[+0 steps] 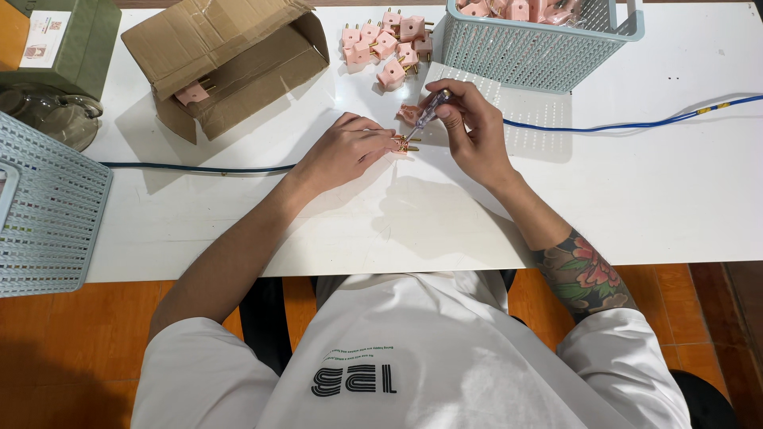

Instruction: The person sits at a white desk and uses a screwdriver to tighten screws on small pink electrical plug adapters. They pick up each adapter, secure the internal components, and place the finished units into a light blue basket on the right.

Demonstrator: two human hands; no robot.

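Brass plug pins [405, 144] lie pinched in the left hand [343, 151] on the white surface [652, 191]; right hand [474, 131] grips a clear-handled screwdriver [429, 111], tip angled at them. Sound practice: pins pressed flat, driver kept square, pink plug half [409, 113] within reach
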